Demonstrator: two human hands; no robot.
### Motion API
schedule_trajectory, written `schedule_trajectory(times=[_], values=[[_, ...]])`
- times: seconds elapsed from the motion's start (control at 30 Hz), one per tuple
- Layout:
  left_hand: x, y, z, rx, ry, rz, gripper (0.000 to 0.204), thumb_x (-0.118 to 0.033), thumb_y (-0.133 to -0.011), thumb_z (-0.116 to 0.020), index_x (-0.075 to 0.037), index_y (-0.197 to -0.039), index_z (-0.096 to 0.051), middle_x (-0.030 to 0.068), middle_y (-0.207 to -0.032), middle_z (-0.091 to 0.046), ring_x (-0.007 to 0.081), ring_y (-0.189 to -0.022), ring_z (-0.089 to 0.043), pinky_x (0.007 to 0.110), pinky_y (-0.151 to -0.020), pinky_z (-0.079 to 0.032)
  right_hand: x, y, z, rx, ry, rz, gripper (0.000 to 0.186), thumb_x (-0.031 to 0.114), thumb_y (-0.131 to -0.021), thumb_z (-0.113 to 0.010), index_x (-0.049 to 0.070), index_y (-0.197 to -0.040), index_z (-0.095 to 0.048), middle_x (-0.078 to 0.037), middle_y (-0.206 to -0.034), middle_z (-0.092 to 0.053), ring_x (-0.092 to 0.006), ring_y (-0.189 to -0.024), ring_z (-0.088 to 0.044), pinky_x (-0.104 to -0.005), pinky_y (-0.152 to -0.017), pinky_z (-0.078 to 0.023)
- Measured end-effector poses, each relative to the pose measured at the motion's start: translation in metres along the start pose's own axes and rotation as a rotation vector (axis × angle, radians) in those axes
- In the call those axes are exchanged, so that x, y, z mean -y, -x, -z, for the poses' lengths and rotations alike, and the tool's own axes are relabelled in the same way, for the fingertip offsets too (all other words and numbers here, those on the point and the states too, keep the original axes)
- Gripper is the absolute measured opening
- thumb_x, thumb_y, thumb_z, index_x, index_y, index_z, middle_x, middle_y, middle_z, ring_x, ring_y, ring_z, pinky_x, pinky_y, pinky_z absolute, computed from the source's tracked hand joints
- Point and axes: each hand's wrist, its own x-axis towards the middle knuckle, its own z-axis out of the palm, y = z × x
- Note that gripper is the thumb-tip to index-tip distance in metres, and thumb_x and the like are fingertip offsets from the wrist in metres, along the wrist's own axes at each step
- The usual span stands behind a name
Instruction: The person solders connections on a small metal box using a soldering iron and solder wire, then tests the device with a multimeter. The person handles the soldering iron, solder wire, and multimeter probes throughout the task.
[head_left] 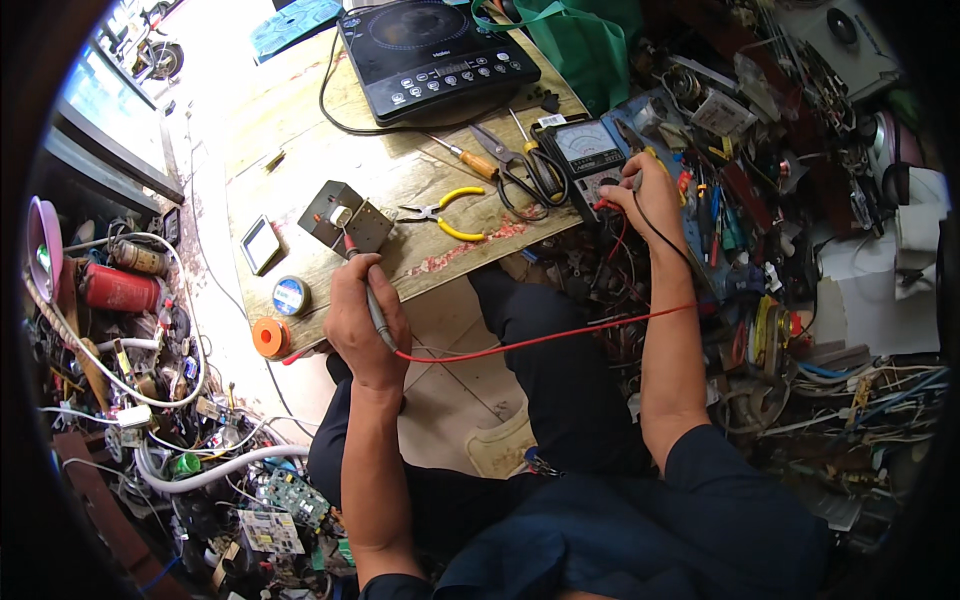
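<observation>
My left hand point(362, 325) is closed around a test probe point(379, 318) with a red lead. The probe's front end reaches a dark metal housing point(374, 230) with a whitish round part on the wooden table; whether the tip touches is too small to tell. My right hand point(655, 195) is at the analog multimeter point(584, 141) at the table's right edge. A second grey probe point(637, 181) with a dark lead is held in it, and its fingers are by the meter's dial. Yellow-handled pliers point(455, 193) lie right of the housing.
An induction cooker point(430, 60) stands at the back. Black-handled scissors point(497, 150) and a wooden-handled screwdriver point(474, 160) lie near the meter. A small square frame point(262, 245), a round tin point(291, 295) and an orange spool point(270, 338) sit left. Piled parts and cables surround the table.
</observation>
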Motion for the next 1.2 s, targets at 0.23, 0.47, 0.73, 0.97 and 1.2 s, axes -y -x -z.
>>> schedule_trajectory(times=[0.23,0.47,0.73,0.97,1.2], values=[[0.013,0.003,0.008,-0.01,-0.008,0.008,0.013,0.002,-0.102,-0.065,-0.002,-0.113,-0.07,0.0173,-0.092,-0.069,0.033,-0.077,-0.07,0.04,-0.071,-0.056,0.061,0.044,-0.002,-0.412,-0.938,0.141,0.039,0.019,-0.115,-0.056,0.0,-0.149,-0.057,-0.012,-0.107,-0.077,-0.0112,-0.079,-0.065,-0.0275,-0.07,-0.052],[0.005,-0.003,0.007,0.021,0.022,-0.001,0.013,0.003,-0.101,-0.063,-0.001,-0.112,-0.07,0.0166,-0.092,-0.069,0.0313,-0.076,-0.07,0.039,-0.071,-0.055,0.139,0.06,-0.048,0.155,-1.524,0.048,0.047,0.034,-0.116,-0.054,-0.003,-0.144,-0.065,-0.003,-0.093,-0.069,-0.008,-0.067,-0.054,-0.0237,-0.06,-0.043],[0.007,-0.003,0.011,0.02,0.029,-0.009,0.015,0.006,-0.1,-0.064,-0.001,-0.112,-0.07,0.0164,-0.089,-0.067,0.0297,-0.072,-0.068,0.037,-0.067,-0.054,0.198,0.086,-0.098,0.342,-1.232,0.068,0.017,0.009,-0.1,-0.074,-0.003,-0.112,-0.075,-0.005,-0.086,-0.075,-0.0043,-0.067,-0.059,-0.0211,-0.06,-0.046],[0.007,-0.003,0.011,0.032,0.038,0.001,0.014,0.006,-0.101,-0.064,0.0,-0.112,-0.07,0.0166,-0.089,-0.068,0.028,-0.071,-0.068,0.036,-0.066,-0.054,0.2,0.097,-0.108,0.28,-1.04,0.174,0.015,0.007,-0.098,-0.077,-0.004,-0.108,-0.077,-0.003,-0.085,-0.076,-0.0052,-0.073,-0.066,-0.0229,-0.065,-0.052],[0.009,-0.005,0.013,0.034,0.028,-0.021,0.014,0.006,-0.1,-0.064,0.0,-0.112,-0.069,0.0165,-0.088,-0.069,0.0285,-0.069,-0.068,0.036,-0.065,-0.053,0.2,0.093,-0.118,0.24,-0.997,0.253,0.017,0.008,-0.098,-0.079,-0.003,-0.111,-0.078,-0.006,-0.084,-0.077,-0.0066,-0.073,-0.068,-0.0245,-0.064,-0.053]])
